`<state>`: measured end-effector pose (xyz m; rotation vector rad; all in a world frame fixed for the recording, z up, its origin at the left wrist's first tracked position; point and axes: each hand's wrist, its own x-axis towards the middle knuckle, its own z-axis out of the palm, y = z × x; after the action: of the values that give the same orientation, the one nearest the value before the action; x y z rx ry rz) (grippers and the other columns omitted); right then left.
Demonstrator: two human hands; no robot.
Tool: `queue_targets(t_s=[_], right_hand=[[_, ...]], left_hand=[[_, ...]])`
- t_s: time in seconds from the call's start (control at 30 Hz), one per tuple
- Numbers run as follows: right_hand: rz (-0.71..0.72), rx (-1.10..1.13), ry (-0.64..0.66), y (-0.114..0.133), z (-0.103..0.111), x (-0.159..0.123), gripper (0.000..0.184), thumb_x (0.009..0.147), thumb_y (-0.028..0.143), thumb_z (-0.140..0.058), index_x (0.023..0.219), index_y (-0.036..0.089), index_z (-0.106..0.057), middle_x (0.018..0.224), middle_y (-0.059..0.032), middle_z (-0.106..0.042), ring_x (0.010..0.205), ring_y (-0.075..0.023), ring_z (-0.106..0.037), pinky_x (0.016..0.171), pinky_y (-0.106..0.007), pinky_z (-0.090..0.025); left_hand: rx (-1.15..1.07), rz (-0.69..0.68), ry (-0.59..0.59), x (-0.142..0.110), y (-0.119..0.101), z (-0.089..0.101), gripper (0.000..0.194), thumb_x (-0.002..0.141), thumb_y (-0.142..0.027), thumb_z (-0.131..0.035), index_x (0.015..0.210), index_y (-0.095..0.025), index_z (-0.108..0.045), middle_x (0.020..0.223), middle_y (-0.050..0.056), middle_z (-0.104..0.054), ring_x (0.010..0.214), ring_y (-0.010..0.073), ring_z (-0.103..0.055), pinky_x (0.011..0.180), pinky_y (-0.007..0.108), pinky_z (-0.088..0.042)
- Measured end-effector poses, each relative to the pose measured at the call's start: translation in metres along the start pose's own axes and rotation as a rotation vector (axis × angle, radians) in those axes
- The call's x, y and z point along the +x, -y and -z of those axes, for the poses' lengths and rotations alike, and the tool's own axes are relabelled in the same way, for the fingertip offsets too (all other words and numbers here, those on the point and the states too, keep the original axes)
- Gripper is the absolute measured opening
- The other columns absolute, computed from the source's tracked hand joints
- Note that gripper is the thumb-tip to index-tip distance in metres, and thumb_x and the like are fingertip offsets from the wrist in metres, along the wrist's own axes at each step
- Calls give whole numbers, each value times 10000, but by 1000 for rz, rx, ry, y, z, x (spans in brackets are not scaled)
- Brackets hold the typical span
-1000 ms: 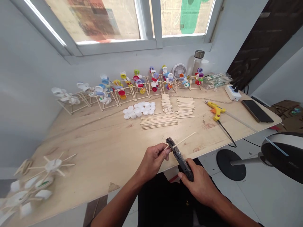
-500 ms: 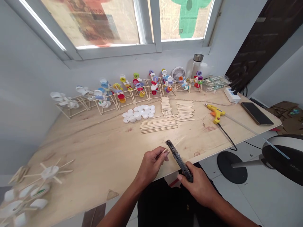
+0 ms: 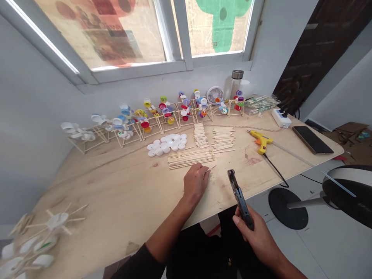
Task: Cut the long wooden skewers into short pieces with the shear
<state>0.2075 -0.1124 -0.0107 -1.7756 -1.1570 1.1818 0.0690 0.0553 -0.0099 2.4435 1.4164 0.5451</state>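
Note:
My left hand (image 3: pixel 197 181) rests low over the table just in front of the bundle of long wooden sticks (image 3: pixel 190 159). Its fingers are pinched together on a thin wooden stick (image 3: pixel 213 167), whose tip shows past them; the rest of it is hidden. Near the table's front edge, my right hand (image 3: pixel 255 228) is wrapped around a dark pliers-like hand tool (image 3: pixel 240 197). The tool's head points up and away from me, over the wood. Two stacks of short sticks (image 3: pixel 223 138) (image 3: pixel 200 135) lie beyond the long ones, beside a group of white bottle caps (image 3: pixel 167 144).
Several stick frames with coloured cap wheels (image 3: pixel 145 120) line the wall. A yellow glue gun (image 3: pixel 261 141), a phone (image 3: pixel 312 139) and a white power adapter (image 3: pixel 281 118) lie to the right. At left are stick-and-cap wheels (image 3: pixel 57 221). A black fan (image 3: pixel 348 193) stands beside the table.
My left hand has moved forward from the table edge toward the long sticks, turning palm down. My right hand and the tool have shifted right, away from it.

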Motion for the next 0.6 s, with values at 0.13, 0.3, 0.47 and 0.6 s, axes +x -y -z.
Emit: queue_targets(t_s=[0.13, 0.3, 0.47, 0.6], right_hand=[[-14, 16, -5, -8, 2, 2, 212, 837, 408, -457, 786, 203, -476, 616, 50, -422, 511, -105, -404, 480, -204, -356], [2, 43, 10, -10, 5, 3, 180, 840, 371, -466, 773, 205, -463, 612, 54, -424, 527, -106, -399, 493, -200, -356], [13, 36, 27, -5, 8, 2, 158, 846, 340, -461, 758, 211, -444, 628, 52, -433, 546, -111, -422, 512, -202, -366], [8, 36, 24, -3, 10, 2, 153, 848, 329, -458, 755, 209, -441, 626, 51, -437, 569, -118, -433, 544, -210, -372]], left_hand=[[128, -35, 5, 11, -1, -9, 183, 838, -215, -457, 752, -207, -619, 802, 36, -581, 799, 174, -506, 659, 276, -369], [240, -71, 34, 16, -3, -18, 174, 854, -235, -453, 766, -198, -598, 822, 47, -582, 823, 190, -500, 675, 293, -364], [314, -123, 84, 18, -5, -21, 161, 865, -210, -432, 791, -180, -572, 855, 69, -581, 834, 206, -496, 673, 306, -363], [321, -139, 113, 21, -5, -17, 136, 854, -194, -444, 779, -177, -556, 859, 67, -578, 834, 203, -505, 633, 291, -359]])
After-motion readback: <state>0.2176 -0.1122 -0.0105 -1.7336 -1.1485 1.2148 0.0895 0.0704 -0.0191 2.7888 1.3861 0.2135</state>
